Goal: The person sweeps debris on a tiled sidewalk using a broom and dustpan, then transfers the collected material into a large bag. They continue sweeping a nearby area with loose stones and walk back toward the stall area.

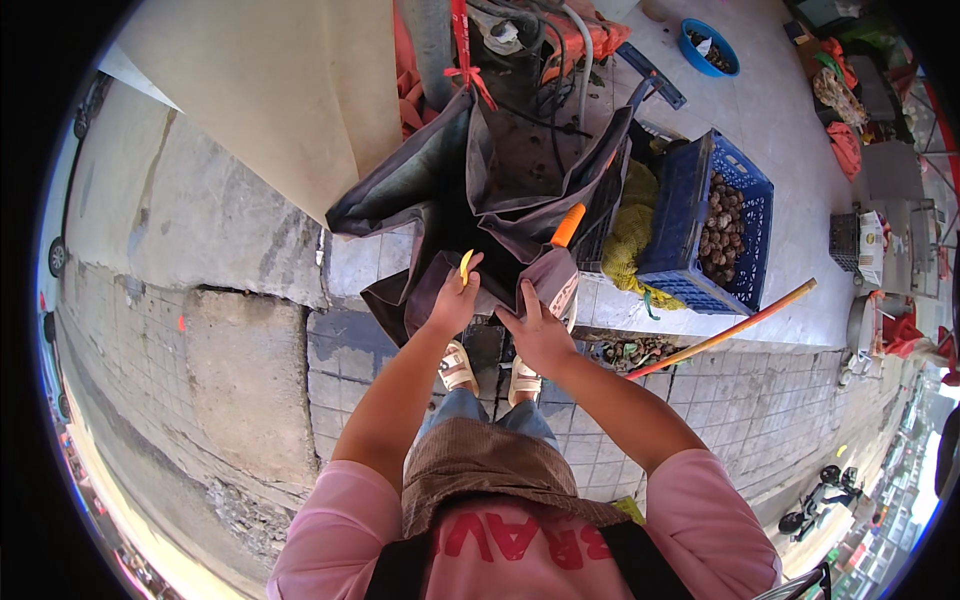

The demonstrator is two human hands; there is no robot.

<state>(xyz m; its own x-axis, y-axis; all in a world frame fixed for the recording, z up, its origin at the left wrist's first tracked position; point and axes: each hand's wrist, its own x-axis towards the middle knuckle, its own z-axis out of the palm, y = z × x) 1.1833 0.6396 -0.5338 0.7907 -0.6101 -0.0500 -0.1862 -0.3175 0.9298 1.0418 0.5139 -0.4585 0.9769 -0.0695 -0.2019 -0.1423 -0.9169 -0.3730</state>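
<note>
A large dark grey fabric bag (440, 200) gapes in front of me, its inside in deep shadow. At its near rim, my left hand (455, 300) is closed with a small curved yellow strip (466, 265) sticking up from the fingers. I cannot tell what the strip is. My right hand (540, 332) grips the folded near rim of the bag, index finger along the cloth and thumb apart from it. An orange handle (568, 225) juts up by the bag's right side; its lower end is hidden.
Right of the bag stand a yellow mesh sack (630, 235) and a blue crate (680, 220) of round brown items. A long orange pole (725, 328) slants over the step edge. Farther back sits a blue basin (708, 48). A beige panel (270, 80) rises at the left.
</note>
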